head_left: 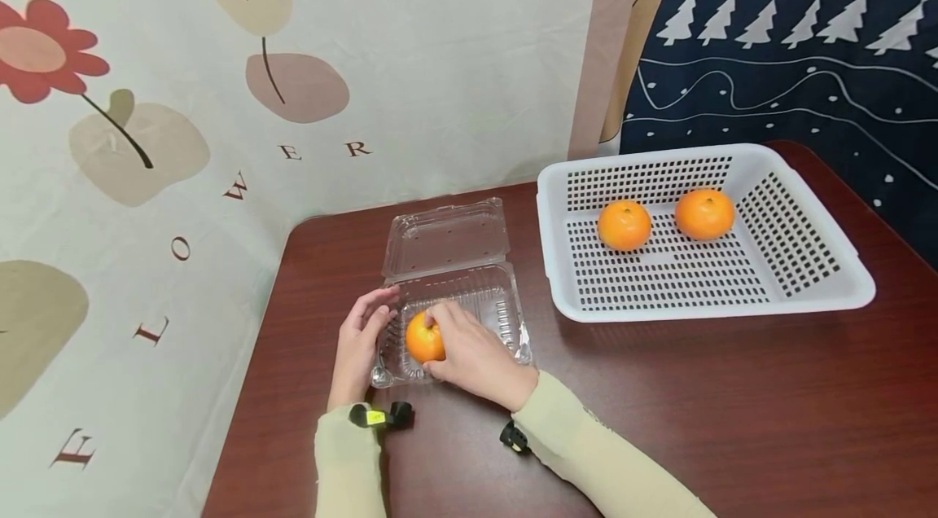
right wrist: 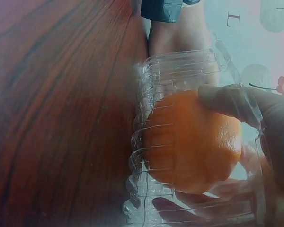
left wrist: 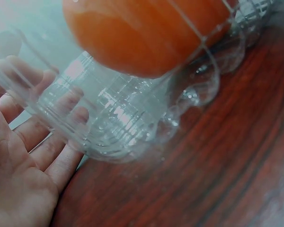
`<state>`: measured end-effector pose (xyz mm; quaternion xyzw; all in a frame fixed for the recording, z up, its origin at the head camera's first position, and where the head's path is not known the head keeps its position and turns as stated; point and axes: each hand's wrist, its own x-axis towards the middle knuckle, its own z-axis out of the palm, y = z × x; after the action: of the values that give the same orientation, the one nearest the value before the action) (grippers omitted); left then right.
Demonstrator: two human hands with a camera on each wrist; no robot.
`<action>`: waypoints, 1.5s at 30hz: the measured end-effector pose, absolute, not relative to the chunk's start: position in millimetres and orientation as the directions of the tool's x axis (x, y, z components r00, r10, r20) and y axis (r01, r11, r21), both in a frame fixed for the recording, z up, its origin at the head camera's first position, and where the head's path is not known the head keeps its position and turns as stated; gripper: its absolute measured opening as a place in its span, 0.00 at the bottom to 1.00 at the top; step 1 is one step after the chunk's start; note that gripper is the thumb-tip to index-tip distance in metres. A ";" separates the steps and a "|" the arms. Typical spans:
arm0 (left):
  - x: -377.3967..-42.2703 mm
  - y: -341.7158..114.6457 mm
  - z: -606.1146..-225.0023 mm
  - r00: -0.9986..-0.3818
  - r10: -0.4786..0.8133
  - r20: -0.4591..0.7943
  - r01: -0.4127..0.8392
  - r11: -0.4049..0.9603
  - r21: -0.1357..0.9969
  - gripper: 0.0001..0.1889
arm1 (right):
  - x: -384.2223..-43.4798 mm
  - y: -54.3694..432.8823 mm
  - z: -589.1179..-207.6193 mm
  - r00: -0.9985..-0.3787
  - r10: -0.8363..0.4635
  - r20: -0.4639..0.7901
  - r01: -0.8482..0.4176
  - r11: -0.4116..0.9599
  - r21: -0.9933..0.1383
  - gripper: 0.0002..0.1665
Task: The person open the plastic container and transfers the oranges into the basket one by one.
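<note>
A clear plastic clamshell box [head_left: 506,314] lies on the table with its lid [head_left: 447,237] folded back toward the wall. Inside the base, at its near left, is an orange [head_left: 423,337]. My right hand [head_left: 472,351] reaches in over the near side and holds this orange between thumb and fingers. In the right wrist view, the thumb [right wrist: 222,100] presses on the orange [right wrist: 189,142], seen through the clear wall. My left hand [head_left: 357,343] rests along the left side of the box, its fingers [left wrist: 35,135] extended against the plastic wall.
To the right, a white perforated basket [head_left: 703,314] holds two more oranges, one on the left [head_left: 624,226] and another on the right [head_left: 704,214]. The dark red wooden table [head_left: 659,404] meets a printed cloth [head_left: 454,78] at the back and left.
</note>
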<state>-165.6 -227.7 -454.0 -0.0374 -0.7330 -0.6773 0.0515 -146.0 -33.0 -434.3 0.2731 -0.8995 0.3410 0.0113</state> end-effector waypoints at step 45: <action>-162.7 -226.1 -449.3 -0.992 -0.002 0.129 0.129 0.097 0.987 0.16 | -144.8 -31.1 -431.3 -0.890 -0.405 0.210 -0.447 0.682 -0.578 0.31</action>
<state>-162.7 -226.1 -449.3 -0.0429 -0.7392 -0.6704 0.0487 -144.8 -31.1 -431.3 0.2325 -0.9166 0.3237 0.0325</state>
